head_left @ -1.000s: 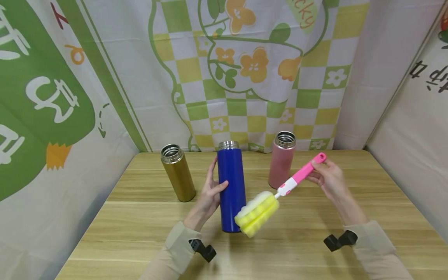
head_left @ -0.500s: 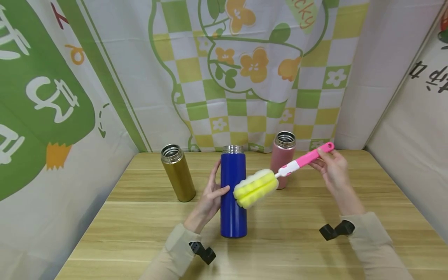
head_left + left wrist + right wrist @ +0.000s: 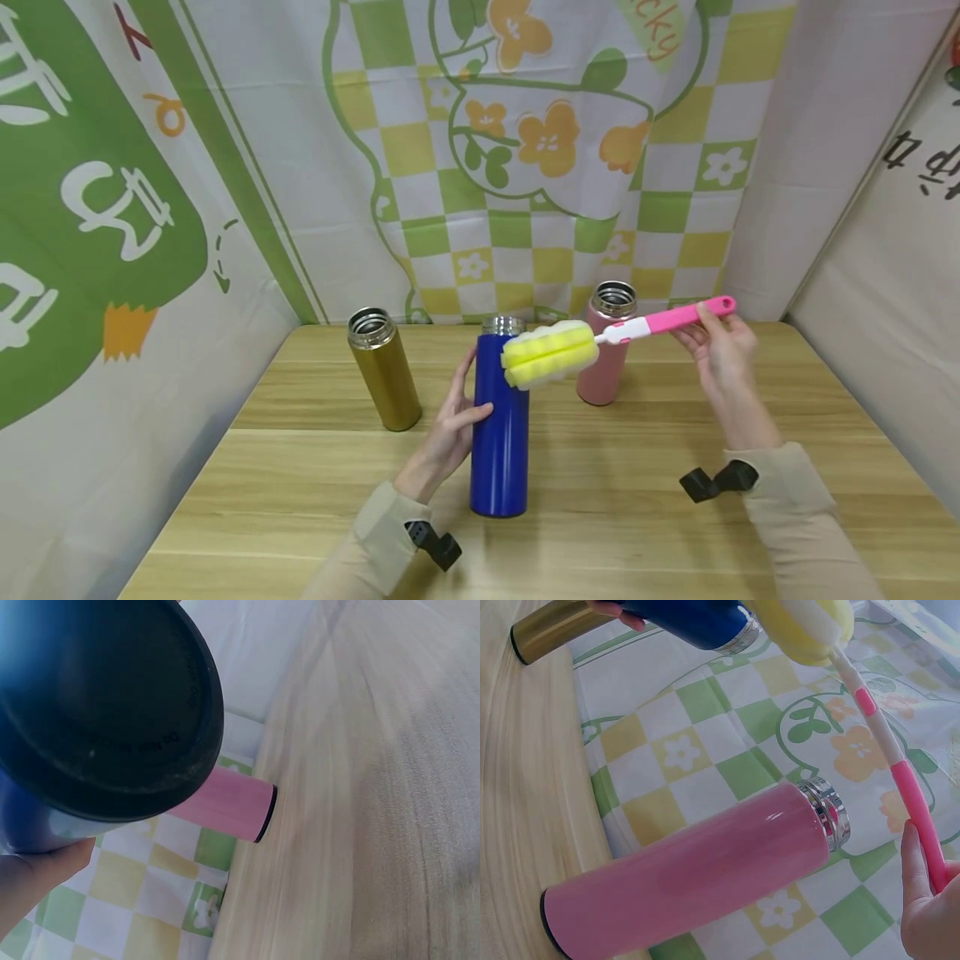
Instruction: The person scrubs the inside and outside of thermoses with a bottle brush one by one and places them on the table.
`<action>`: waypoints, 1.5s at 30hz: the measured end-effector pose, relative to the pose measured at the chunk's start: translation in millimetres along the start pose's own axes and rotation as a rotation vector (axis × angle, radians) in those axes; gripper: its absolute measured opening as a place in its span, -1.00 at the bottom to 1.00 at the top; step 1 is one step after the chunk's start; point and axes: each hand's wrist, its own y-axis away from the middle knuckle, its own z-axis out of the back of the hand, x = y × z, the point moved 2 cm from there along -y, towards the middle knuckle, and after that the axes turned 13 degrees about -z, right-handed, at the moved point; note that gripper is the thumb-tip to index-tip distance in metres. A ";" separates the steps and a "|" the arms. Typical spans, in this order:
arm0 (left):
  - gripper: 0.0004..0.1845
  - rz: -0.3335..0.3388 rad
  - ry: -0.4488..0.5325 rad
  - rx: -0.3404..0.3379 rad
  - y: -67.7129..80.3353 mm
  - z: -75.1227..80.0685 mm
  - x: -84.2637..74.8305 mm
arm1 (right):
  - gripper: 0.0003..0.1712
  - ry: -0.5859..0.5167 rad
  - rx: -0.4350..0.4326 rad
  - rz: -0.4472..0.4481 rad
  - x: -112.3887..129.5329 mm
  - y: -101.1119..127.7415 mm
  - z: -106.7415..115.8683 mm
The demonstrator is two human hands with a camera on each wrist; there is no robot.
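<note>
My left hand grips a tall blue thermos bottle around its side, thumb across the front. In the left wrist view the bottle's dark base faces the camera, and it is raised off the table. My right hand pinches the pink end of a bottle brush. The brush's yellow and white sponge head overlaps the upper part of the blue bottle in the head view. In the right wrist view the sponge is beside the bottle's steel neck.
A gold bottle without a lid stands at the left on the wooden table. A pink bottle, also lidless, stands behind the brush on the right. A patterned curtain hangs along the table's back edge.
My right hand has moved up and slightly right, raising the sponge from the blue bottle's base toward its neck and levelling the brush. The blue bottle has come slightly lower in the head view.
</note>
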 end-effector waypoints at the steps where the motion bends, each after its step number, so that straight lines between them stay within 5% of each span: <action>1: -0.17 -0.001 0.002 0.003 0.0 0.1 0.5 | -0.77 -0.010 -0.002 0.003 0.5 -0.1 -0.2; 7: -0.14 -0.011 0.000 0.012 -0.3 1.0 2.7 | -0.73 -0.039 -0.019 0.014 2.1 0.4 -0.9; 17: -0.08 0.074 -0.146 -0.068 -0.4 5.5 4.2 | -0.78 -0.113 -0.038 0.016 5.6 0.7 0.8; 23: -0.07 0.054 -0.201 -0.079 0.3 5.7 3.6 | -0.82 -0.209 -0.011 0.006 11.6 3.5 8.7; 33: -0.17 0.017 -0.288 -0.139 4.0 7.9 0.6 | -0.83 -0.189 0.011 -0.003 20.3 11.0 26.7; 45: -0.26 -0.014 -0.197 -0.071 7.5 8.9 -2.1 | -0.85 -0.159 0.033 -0.013 19.1 13.1 28.8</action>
